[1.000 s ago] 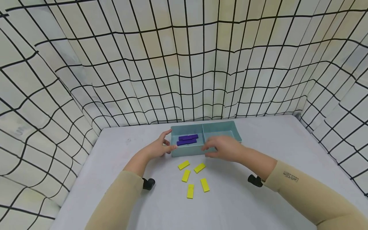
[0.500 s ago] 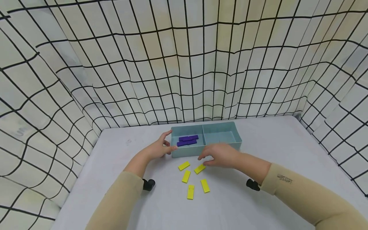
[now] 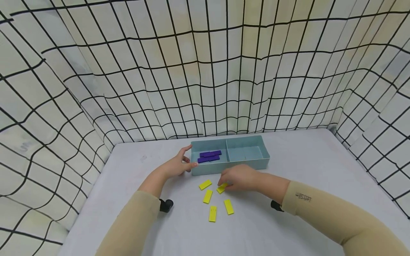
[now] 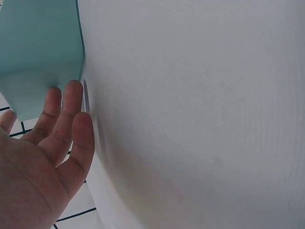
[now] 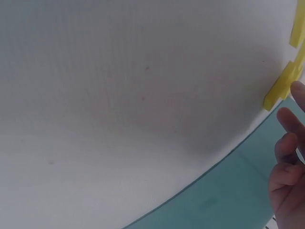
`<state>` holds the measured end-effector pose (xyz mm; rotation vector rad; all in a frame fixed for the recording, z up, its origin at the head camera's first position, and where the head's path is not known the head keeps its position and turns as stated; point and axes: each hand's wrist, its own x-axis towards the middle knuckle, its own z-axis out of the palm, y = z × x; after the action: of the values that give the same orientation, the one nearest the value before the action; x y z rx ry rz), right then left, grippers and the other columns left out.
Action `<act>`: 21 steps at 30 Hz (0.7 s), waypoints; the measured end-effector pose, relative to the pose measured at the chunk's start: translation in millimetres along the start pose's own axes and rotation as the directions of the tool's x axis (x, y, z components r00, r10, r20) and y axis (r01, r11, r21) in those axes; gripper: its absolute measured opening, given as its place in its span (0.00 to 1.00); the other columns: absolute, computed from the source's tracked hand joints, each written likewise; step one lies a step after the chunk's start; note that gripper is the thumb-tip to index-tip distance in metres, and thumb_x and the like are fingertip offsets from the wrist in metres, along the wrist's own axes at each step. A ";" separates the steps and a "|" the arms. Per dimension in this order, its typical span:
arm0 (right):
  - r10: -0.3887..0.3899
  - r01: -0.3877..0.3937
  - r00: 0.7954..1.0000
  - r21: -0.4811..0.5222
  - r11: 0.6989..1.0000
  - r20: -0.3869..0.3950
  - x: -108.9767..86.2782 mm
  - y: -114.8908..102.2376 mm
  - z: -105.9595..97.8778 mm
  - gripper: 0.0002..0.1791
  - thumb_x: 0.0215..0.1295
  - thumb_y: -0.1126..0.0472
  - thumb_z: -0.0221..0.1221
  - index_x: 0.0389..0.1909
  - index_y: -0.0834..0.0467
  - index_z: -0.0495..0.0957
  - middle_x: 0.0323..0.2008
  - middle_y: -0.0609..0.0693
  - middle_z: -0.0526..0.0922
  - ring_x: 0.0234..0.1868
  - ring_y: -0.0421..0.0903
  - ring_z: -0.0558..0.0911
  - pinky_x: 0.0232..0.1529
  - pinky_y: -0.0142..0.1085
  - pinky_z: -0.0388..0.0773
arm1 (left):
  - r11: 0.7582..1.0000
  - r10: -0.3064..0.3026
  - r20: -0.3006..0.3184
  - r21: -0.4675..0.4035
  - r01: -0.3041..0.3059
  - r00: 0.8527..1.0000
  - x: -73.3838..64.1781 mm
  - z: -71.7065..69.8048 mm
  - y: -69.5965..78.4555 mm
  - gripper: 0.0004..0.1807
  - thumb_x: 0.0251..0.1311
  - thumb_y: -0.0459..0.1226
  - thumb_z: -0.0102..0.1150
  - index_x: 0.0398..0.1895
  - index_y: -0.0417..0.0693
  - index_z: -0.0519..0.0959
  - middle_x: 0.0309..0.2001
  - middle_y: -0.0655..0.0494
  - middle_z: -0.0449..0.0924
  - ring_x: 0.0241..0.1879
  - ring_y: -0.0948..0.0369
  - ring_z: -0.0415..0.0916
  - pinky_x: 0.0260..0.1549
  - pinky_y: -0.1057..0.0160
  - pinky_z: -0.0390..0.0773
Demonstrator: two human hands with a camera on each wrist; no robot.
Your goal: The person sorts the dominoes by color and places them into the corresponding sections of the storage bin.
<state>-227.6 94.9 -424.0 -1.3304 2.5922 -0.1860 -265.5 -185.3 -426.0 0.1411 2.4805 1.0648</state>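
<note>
My left hand (image 3: 175, 165) is at the left end of a pale teal two-compartment box (image 3: 246, 165), thumb at the front corner and index finger by the back corner. In the left wrist view its fingers (image 4: 72, 98) extend loosely along the box's end wall (image 4: 43, 57). My right hand (image 3: 241, 177) is low in front of the box, with thumb and fingertips around a yellow rectangular tile (image 3: 220, 189) on the table. The right wrist view has a fingertip overlapping this tile (image 5: 279, 88). Purple tiles (image 3: 209, 159) lie in the box's left compartment.
Several other yellow tiles are spread before the box, among them one tile (image 3: 205, 184) left of my right hand and one tile (image 3: 213, 214) nearest me. A white cloth covers the table (image 3: 282, 227). Black-gridded white walls (image 3: 211, 89) enclose the back and sides.
My right hand has moved left and toward me, from the box's front wall down to the yellow tile. My left hand, the box and the tiles keep their places.
</note>
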 end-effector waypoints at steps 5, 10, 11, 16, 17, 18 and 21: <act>-0.029 0.030 0.999 -0.043 0.999 0.020 3.4 2.6 4.0 0.14 0.65 0.56 0.66 0.50 0.41 0.85 0.46 0.36 0.83 0.46 0.36 0.80 0.48 0.33 0.77 | 1.000 -0.007 0.004 0.001 0.007 1.000 -0.2 -0.7 0.0 0.52 0.63 0.57 0.62 0.79 0.71 0.37 0.58 0.47 0.70 0.41 0.55 0.76 0.43 0.56 0.72; -0.047 0.049 0.999 -0.076 0.996 0.025 5.6 4.1 7.7 0.14 0.65 0.56 0.65 0.51 0.41 0.85 0.47 0.36 0.83 0.47 0.36 0.81 0.47 0.33 0.77 | 1.000 -0.015 0.005 0.003 0.015 1.000 -0.4 -1.8 0.9 0.51 0.64 0.56 0.61 0.79 0.70 0.37 0.59 0.46 0.69 0.42 0.54 0.76 0.44 0.56 0.71; -0.052 0.053 0.998 -0.083 0.995 0.024 5.8 4.2 8.3 0.14 0.65 0.56 0.65 0.51 0.41 0.85 0.47 0.37 0.83 0.47 0.36 0.81 0.47 0.32 0.77 | 1.000 -0.018 0.004 0.002 0.018 1.000 -0.3 -1.9 1.0 0.51 0.64 0.56 0.61 0.79 0.71 0.37 0.59 0.46 0.69 0.42 0.54 0.76 0.44 0.55 0.72; -0.057 0.058 0.998 -0.104 0.993 0.011 7.3 5.1 12.5 0.14 0.65 0.56 0.66 0.51 0.42 0.85 0.46 0.36 0.84 0.47 0.36 0.81 0.46 0.32 0.77 | 1.000 -0.019 0.002 0.006 0.019 1.000 -0.1 -1.3 0.9 0.51 0.64 0.55 0.61 0.79 0.71 0.37 0.59 0.47 0.69 0.42 0.54 0.76 0.44 0.55 0.72; -0.055 0.056 0.998 -0.105 0.993 0.009 7.1 4.7 12.5 0.14 0.65 0.56 0.66 0.51 0.42 0.85 0.46 0.36 0.84 0.47 0.36 0.81 0.46 0.32 0.77 | 1.000 -0.019 0.001 0.007 0.019 1.000 0.2 -1.1 0.6 0.51 0.64 0.55 0.61 0.79 0.71 0.37 0.59 0.47 0.70 0.41 0.54 0.76 0.44 0.55 0.72; -0.053 0.053 0.999 -0.104 0.993 0.008 6.9 4.2 12.3 0.14 0.65 0.56 0.66 0.51 0.42 0.86 0.46 0.36 0.84 0.47 0.36 0.81 0.47 0.32 0.77 | 1.000 -0.016 0.001 0.009 0.016 1.000 0.3 -1.0 0.6 0.51 0.64 0.55 0.61 0.79 0.71 0.37 0.59 0.47 0.70 0.42 0.54 0.76 0.44 0.55 0.72; -0.038 0.039 0.999 -0.091 0.995 0.012 6.1 2.9 10.9 0.13 0.66 0.56 0.66 0.51 0.43 0.86 0.46 0.36 0.85 0.48 0.36 0.82 0.48 0.32 0.77 | 1.000 -0.011 0.002 0.009 0.011 1.000 1.0 -0.6 0.0 0.51 0.64 0.55 0.61 0.79 0.71 0.37 0.58 0.47 0.70 0.42 0.55 0.76 0.43 0.56 0.72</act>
<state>-230.5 91.5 -436.0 -1.4093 2.5965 -0.0675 -266.7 -185.4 -426.0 0.1312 2.4815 1.0483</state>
